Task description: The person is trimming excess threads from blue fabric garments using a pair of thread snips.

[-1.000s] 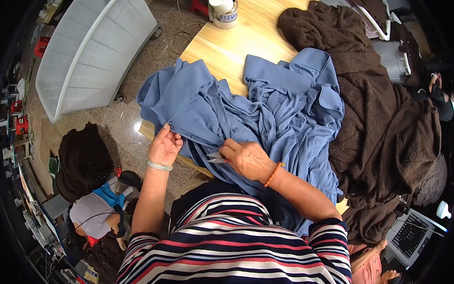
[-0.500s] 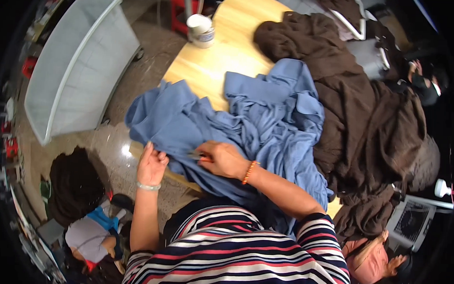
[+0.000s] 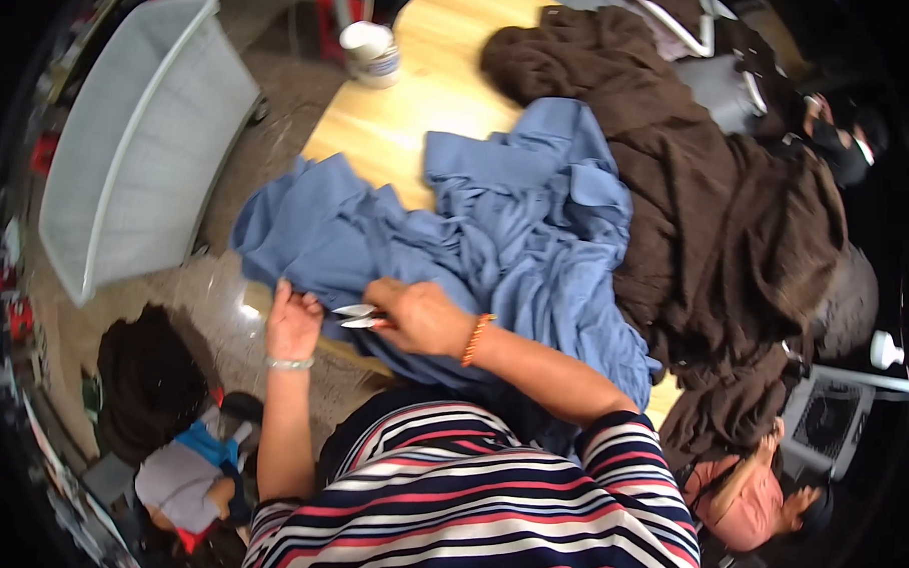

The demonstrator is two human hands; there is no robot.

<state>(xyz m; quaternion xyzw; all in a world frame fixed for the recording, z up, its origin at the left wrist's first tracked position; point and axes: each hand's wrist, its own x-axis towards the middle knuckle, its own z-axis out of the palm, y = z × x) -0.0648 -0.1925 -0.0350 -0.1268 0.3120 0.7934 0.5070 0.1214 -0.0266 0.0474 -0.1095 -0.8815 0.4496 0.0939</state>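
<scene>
From my remote feed this looks like a sewing or tailoring workshop. A pale wooden counter (image 3: 421, 103) is heaped with a big length of blue fabric (image 3: 516, 236) and a dark brown fabric (image 3: 717, 213), with scissors (image 3: 358, 316) at the cloth's edge. A white plastic bin (image 3: 139, 143) stands on the speckled floor (image 3: 224, 296), and another person (image 3: 747, 495) works close by.
</scene>
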